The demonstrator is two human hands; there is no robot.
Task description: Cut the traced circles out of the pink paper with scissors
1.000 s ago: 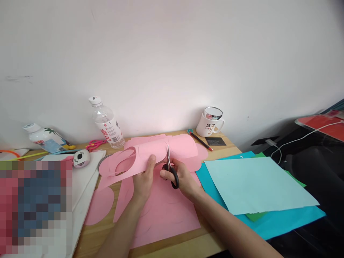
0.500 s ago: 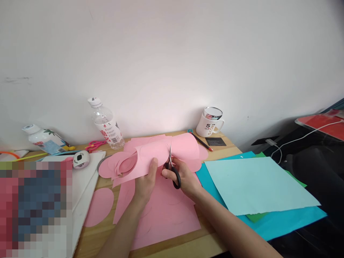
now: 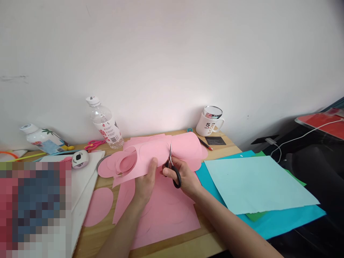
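Note:
My left hand (image 3: 146, 181) grips the lower edge of a curled pink sheet (image 3: 150, 152), thumb on top and the other fingers hidden beneath. In my right hand (image 3: 184, 175) are black-handled scissors (image 3: 176, 176), their blades upright at a slit in the sheet. The sheet has a large round opening at its left end, and its right part curls over. Under it lie more pink sheets (image 3: 166, 222) with faint curved outlines. A cut pink oval (image 3: 99, 207) rests on the wooden table at the left.
Behind stand a clear bottle (image 3: 109, 129) and a white mug (image 3: 210, 123). Pink scissors (image 3: 94, 144) and a small white device (image 3: 80, 159) are at the left. Pale blue paper (image 3: 260, 184) covers blue and green sheets at the right. A pencil (image 3: 206, 144) lies near the mug.
The view has shifted very slightly. Both hands keep nearly the same place on the sheet and scissors, and the blades look slightly closer together.

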